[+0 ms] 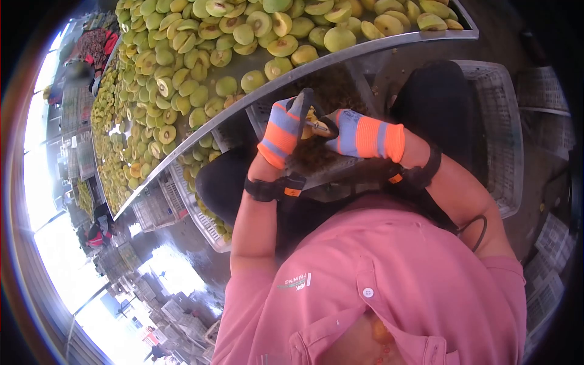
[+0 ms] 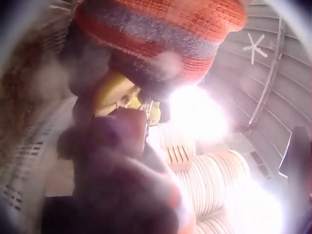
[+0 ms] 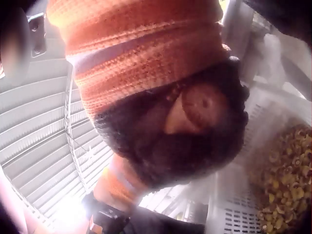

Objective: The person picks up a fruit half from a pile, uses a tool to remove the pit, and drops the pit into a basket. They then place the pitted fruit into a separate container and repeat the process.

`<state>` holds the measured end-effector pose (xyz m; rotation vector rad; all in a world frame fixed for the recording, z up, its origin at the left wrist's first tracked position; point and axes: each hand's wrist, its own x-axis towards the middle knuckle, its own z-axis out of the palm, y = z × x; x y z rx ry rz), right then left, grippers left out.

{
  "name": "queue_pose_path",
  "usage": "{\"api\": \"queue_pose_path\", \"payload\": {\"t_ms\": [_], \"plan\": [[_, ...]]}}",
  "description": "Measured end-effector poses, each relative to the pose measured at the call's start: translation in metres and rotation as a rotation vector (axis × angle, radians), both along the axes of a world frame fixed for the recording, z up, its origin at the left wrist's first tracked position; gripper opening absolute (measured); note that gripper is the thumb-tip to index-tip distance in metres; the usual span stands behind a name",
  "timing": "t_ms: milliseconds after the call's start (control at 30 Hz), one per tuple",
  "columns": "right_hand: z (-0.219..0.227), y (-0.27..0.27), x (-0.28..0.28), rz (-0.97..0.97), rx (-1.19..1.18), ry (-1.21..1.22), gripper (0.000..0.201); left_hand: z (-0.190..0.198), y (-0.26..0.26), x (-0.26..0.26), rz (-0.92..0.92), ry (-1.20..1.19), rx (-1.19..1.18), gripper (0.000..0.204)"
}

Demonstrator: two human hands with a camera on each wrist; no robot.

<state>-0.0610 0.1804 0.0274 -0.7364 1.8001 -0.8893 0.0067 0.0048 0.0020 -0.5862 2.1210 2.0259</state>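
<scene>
Gripping yellow fruit piece [image 2: 113, 92], striped-gloved left hand [image 1: 289, 126] | brown round-ended handle [image 3: 204, 105], right hand [image 1: 360, 133] | looser hold could slip toward 9 o'clock

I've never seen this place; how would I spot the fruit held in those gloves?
Find the metal table heaped with green fruit halves. Just outside its near edge, the gloved left hand and right hand are close together. The yellow fruit piece shows between them, held up while its neighbours lie heaped.
</scene>
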Motion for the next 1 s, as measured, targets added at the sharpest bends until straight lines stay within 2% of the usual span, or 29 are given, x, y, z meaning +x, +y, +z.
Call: {"api": "queue_pose_path", "payload": {"t_ms": [33,133,233,333,367,433,467,500,600,633,700,733,767,833,867,933,1000], "plan": [[0.005,0.000,-0.001,0.001,0.041,-0.103,0.037,0.006,-0.005,-0.001,-0.105,-0.037,-0.032,0.038],[-0.015,0.003,-0.002,0.074,-0.068,-0.108,0.040,0.025,0.002,0.005,-0.183,-0.037,-0.086,0.037],[-0.015,0.007,0.002,0.022,-0.191,-0.344,0.035,0.032,0.007,0.012,-0.219,0.241,-0.298,0.040],[0.001,0.010,0.008,0.057,-0.377,-0.888,0.025,0.041,0.027,0.021,0.084,0.419,-0.058,0.034],[0.000,0.010,0.011,0.072,-0.409,-1.065,0.023,0.041,0.033,0.023,0.162,0.445,-0.030,0.037],[-0.006,0.010,0.016,0.100,-0.470,-1.416,0.017,0.048,0.040,0.025,0.224,0.445,0.058,0.039],[-0.007,0.010,0.018,0.110,-0.499,-1.461,0.017,0.052,0.042,0.025,0.254,0.448,0.103,0.040],[-0.006,0.008,0.020,0.120,-0.529,-1.506,0.016,0.052,0.040,0.025,0.217,0.460,-0.021,0.041],[-0.009,0.007,0.021,0.132,-0.609,-1.621,0.014,0.041,0.031,0.023,0.270,0.513,-0.353,0.042],[-0.010,0.007,0.019,0.132,-0.633,-1.657,0.014,0.036,0.024,0.027,0.373,0.456,-0.252,0.045],[-0.010,0.008,0.015,0.003,-0.489,-1.448,0.015,0.031,0.006,0.038,0.561,0.401,-0.055,0.029],[-0.010,0.008,0.013,-0.059,-0.418,-1.341,0.016,0.032,-0.005,0.046,0.591,0.415,-0.070,0.026],[-0.028,0.001,0.017,-0.138,-0.362,-0.947,0.017,0.033,-0.018,0.056,0.556,0.455,-0.233,0.029],[-0.078,-0.017,0.030,-0.275,-0.240,-0.159,0.019,0.038,-0.051,0.077,0.437,0.529,-0.915,0.034],[-0.066,-0.016,0.029,-0.264,-0.239,-0.285,0.021,0.056,-0.057,0.088,0.382,0.595,-1.221,0.035],[-0.026,-0.011,0.026,-0.242,-0.236,-0.524,0.025,0.085,-0.072,0.113,0.435,0.365,-1.480,0.027],[-0.033,-0.013,0.025,-0.218,-0.243,-0.433,0.027,0.069,-0.138,0.154,0.930,0.283,-0.605,0.033]]}}
